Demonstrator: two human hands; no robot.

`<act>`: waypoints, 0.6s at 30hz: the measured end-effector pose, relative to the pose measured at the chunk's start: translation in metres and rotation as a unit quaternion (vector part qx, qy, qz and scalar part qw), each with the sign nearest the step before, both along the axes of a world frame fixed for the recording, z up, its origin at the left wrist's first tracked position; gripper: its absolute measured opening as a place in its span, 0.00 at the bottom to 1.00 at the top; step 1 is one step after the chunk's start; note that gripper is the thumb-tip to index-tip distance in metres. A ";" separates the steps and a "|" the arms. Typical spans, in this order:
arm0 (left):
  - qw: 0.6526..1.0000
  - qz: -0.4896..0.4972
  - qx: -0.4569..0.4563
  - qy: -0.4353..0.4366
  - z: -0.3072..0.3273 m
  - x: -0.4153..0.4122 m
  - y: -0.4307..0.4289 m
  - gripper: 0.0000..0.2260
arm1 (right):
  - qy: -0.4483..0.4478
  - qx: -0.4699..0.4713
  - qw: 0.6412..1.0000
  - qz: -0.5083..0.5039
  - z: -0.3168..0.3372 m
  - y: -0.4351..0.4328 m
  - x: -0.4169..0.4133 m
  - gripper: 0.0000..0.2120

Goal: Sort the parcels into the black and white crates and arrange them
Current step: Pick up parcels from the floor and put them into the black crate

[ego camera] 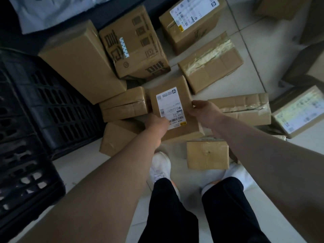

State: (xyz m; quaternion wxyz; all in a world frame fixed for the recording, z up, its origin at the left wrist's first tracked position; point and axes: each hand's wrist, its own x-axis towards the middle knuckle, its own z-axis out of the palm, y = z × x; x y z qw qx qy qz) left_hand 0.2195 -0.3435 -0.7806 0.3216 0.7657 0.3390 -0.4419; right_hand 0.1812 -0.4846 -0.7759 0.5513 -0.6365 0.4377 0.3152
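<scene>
Underfoot, a pale tiled floor (82, 158) is spreading across the dim room, and we are standing on it in white shoes (160, 165), looking down. Along our left a black crate (35, 106) is sitting, with a big plain box (78, 60) close against its slatted wall and a printed box (135, 44) leaning just beside that one. More cardboard parcels (210, 64) are crowding the tiles ahead and to the right, their edges nearly touching. Bare tile is showing in a strip between the crate and our legs, and in gaps beyond the far parcels. At the middle we are holding the labelled parcel (172, 107), label up, over smaller boxes; we cannot tell whether it is resting on them. Our left hand (156, 122) is gripping its near left corner, and our right hand (203, 109) is curling its fingers (195, 103) round the right edge.
</scene>
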 end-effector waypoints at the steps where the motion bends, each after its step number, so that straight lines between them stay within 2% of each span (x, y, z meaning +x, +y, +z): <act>1: 1.000 0.007 -0.004 0.002 0.009 0.000 0.000 0.13 | -0.004 -0.008 1.000 -0.006 0.008 -0.002 0.000 0.19; 4: 0.998 0.050 -0.031 0.008 0.032 0.002 -0.002 0.19 | -0.019 -0.023 0.998 -0.062 0.027 -0.007 0.003 0.16; 7: 0.996 0.077 -0.041 0.018 0.036 0.005 0.000 0.30 | 0.001 0.033 0.985 -0.169 0.048 -0.010 0.009 0.13; 9: 0.996 0.078 -0.043 0.013 0.055 0.010 -0.003 0.27 | 0.014 0.063 0.979 -0.193 0.060 -0.014 0.012 0.15; 12: 0.998 0.050 -0.037 -0.004 0.089 0.017 -0.008 0.19 | 0.031 0.079 0.981 -0.177 0.079 -0.019 0.013 0.18; 16: 0.998 0.024 -0.062 0.005 0.129 0.026 -0.007 0.18 | 0.032 0.147 0.970 -0.188 0.110 -0.025 0.005 0.39; 18: 0.997 0.057 -0.048 0.003 0.154 0.031 -0.005 0.13 | 0.035 0.154 0.960 -0.233 0.132 -0.029 -0.002 0.37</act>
